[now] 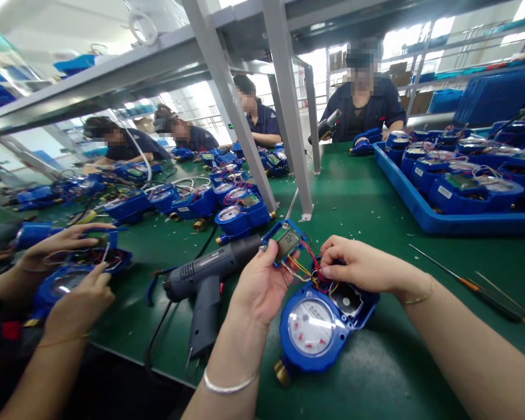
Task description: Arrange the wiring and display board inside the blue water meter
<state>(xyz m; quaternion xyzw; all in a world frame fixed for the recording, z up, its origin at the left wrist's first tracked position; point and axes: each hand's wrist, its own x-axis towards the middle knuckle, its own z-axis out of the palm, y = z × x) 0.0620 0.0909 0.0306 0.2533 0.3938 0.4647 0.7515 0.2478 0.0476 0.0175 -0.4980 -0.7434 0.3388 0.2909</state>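
My left hand (262, 280) is closed on a small display module (287, 240), a blue-framed board with a grey LCD. Red, yellow and white wires (307, 265) run from it down into the housing of a blue water meter (310, 326), which lies on the green table with its round white dial facing up and a brass fitting at its near end. Over the open housing, my right hand (350, 263) pinches at the wires; its fingertips partly hide what they hold. A grey heat gun (214, 286) lies left of my left wrist, its nozzle behind that hand.
On the right stands a blue tray (446, 221) full of meters, with screwdrivers (476, 286) in front of it. Metal shelf posts (291, 116) rise mid-table. Several meters (240, 213) line the table's left side. A co-worker's hands (76, 291) work on another meter at left; others sit opposite.
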